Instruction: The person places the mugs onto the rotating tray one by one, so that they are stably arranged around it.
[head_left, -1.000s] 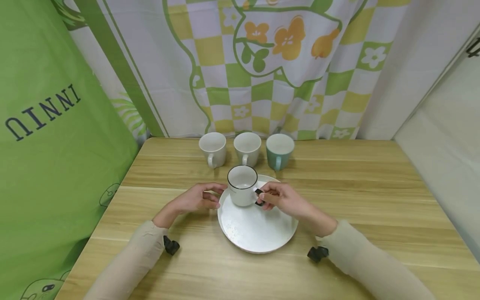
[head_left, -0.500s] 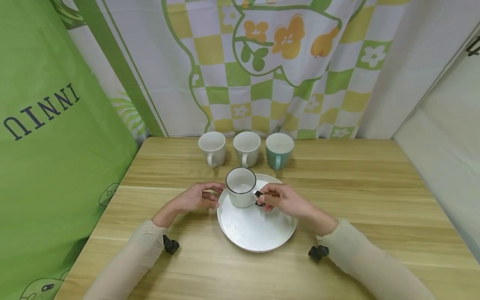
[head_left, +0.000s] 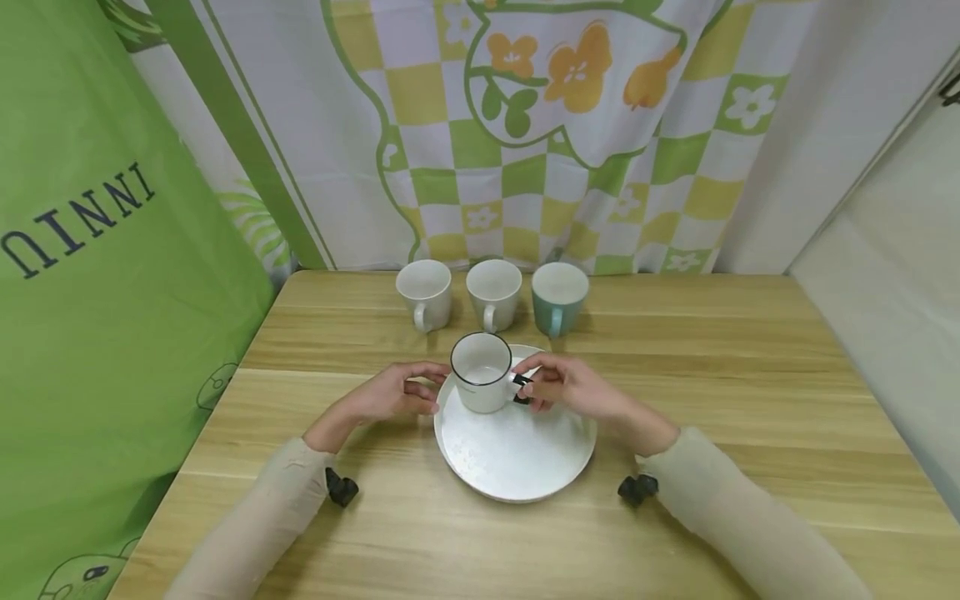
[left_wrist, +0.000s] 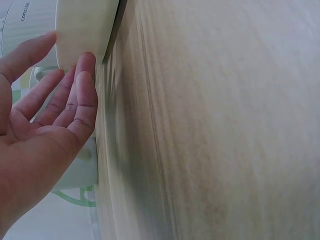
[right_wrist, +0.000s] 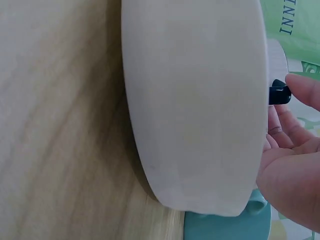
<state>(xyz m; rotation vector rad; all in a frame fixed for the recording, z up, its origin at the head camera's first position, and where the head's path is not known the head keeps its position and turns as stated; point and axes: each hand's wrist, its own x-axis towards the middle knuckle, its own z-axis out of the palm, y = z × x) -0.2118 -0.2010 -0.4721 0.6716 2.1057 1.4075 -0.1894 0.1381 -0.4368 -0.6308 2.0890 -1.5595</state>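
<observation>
A white mug (head_left: 481, 392) with a dark rim and black handle (head_left: 523, 385) stands upright on the back left part of a round white tray (head_left: 517, 467). My right hand (head_left: 573, 387) is at the handle, fingers loosened around it. The right wrist view has the thumb tip right at the black handle (right_wrist: 280, 95), with the other fingers spread below it, partly hidden by the tray wall (right_wrist: 195, 110). My left hand (head_left: 392, 392) is loosely curved and holds nothing, fingertips right at the tray's left rim; the left wrist view shows them against its side (left_wrist: 85, 30).
Behind the tray, three cups stand in a row: a white one (head_left: 424, 300), a second white one (head_left: 494, 300) and a teal one (head_left: 558, 308), handles facing the front. A wooden table (head_left: 712, 375) bears everything; a patterned curtain (head_left: 510, 175) hangs behind it.
My right hand's fingers have loosened from the mug's handle and shifted slightly right. The mug and the left hand stay nearly in place.
</observation>
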